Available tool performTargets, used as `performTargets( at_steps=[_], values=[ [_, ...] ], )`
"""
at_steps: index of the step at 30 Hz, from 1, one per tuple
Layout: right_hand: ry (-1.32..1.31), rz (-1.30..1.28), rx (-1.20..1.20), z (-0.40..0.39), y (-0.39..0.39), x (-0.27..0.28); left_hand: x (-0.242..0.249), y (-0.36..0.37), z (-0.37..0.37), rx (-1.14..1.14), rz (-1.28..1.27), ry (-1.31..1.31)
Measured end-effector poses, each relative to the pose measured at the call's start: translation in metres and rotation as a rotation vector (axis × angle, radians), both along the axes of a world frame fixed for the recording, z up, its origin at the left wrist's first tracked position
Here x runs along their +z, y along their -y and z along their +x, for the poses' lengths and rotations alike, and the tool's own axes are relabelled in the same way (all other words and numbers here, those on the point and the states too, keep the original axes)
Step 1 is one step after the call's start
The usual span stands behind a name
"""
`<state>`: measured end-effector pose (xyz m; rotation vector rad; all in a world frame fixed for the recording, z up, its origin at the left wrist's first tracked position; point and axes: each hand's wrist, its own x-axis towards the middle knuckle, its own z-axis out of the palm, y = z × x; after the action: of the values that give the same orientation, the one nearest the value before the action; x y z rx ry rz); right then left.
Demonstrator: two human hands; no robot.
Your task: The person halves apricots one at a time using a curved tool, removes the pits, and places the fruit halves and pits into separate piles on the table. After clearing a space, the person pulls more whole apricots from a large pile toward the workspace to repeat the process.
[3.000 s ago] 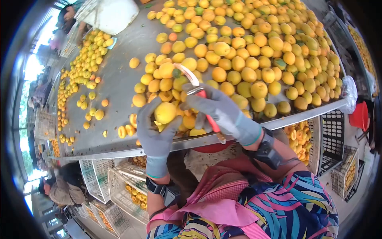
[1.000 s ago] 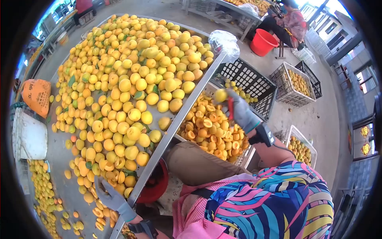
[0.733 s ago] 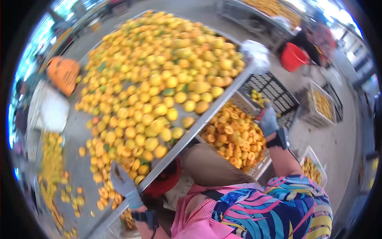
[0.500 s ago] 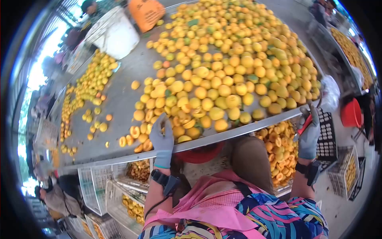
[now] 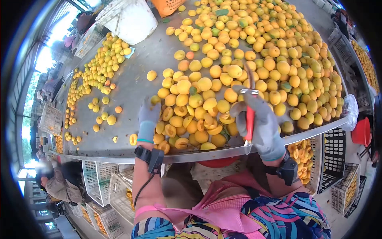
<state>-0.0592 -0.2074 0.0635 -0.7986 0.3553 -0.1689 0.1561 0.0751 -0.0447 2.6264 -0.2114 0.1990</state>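
Note:
My left hand (image 5: 149,116), in a grey glove, is on the metal table (image 5: 131,83) at the left edge of the large pile of yellow-orange apricots (image 5: 254,47). Its fingertips are at a greenish apricot (image 5: 155,100); the grip is partly hidden. My right hand (image 5: 258,123), also gloved, is closed around red-handled pruning shears (image 5: 250,119) whose blade points up and away over the pile. Several halved apricots (image 5: 182,143) lie between my hands near the table's front rim.
A smaller apricot pile (image 5: 97,67) lies at the left beside a white bucket (image 5: 127,20) and an orange bag (image 5: 167,6). Crates (image 5: 97,177) with fruit stand below the front rim. A red bucket (image 5: 361,131) is at the right. A person (image 5: 59,183) is at lower left.
My right hand has moved left and up from the right rim to over the pile, with the shears. My left hand has shifted left and forward, off the halved fruit. The view has shifted slightly.

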Motion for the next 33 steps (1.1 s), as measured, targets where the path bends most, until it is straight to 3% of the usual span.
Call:
performTargets(
  at_steps=[1, 5, 8, 10, 12, 14, 16, 18, 19, 24, 26, 28, 33],
  values=[
    [-0.014, -0.007, 0.064, 0.005, -0.004, -0.011, -0.004, -0.001, 0.008, -0.047, -0.006, -0.143],
    [-0.038, 0.062, 0.145, 0.014, -0.007, -0.036, 0.001, 0.012, 0.008, 0.006, 0.08, -0.218],
    [-0.096, 0.016, 0.177, 0.018, -0.013, -0.044, 0.005, 0.01, -0.011, -0.01, 0.052, -0.163],
    [-0.092, -0.006, 0.219, 0.017, -0.015, -0.047, 0.021, 0.024, -0.04, -0.084, 0.09, 0.095],
    [-0.06, 0.028, 0.249, 0.016, -0.017, -0.046, 0.032, 0.034, -0.067, -0.114, 0.042, 0.158],
    [-0.051, 0.058, 0.255, 0.015, -0.02, -0.048, 0.042, 0.044, -0.097, -0.169, -0.351, 0.114],
    [-0.051, 0.087, 0.247, 0.013, -0.024, -0.046, 0.05, 0.052, -0.119, -0.233, -0.424, -0.041],
    [-0.06, -0.034, 0.302, 0.013, -0.028, -0.043, 0.05, 0.064, -0.142, -0.215, -1.155, -0.476],
    [-0.093, -0.131, 0.318, 0.011, -0.031, -0.04, 0.049, 0.069, -0.149, -0.254, -1.318, -0.543],
    [0.012, -0.501, 0.341, -0.001, -0.045, -0.041, 0.038, 0.071, -0.156, -0.406, -1.561, -0.719],
    [0.072, -0.615, 0.351, 0.0, -0.046, -0.041, 0.036, 0.07, -0.154, -0.492, -1.54, -0.724],
    [0.118, -0.662, 0.469, 0.002, -0.046, -0.035, 0.035, 0.072, -0.155, -0.421, -1.52, -0.74],
    [0.129, -0.854, 0.499, -0.003, -0.054, -0.039, 0.042, 0.074, -0.154, -0.463, -1.451, -0.653]
  ],
)
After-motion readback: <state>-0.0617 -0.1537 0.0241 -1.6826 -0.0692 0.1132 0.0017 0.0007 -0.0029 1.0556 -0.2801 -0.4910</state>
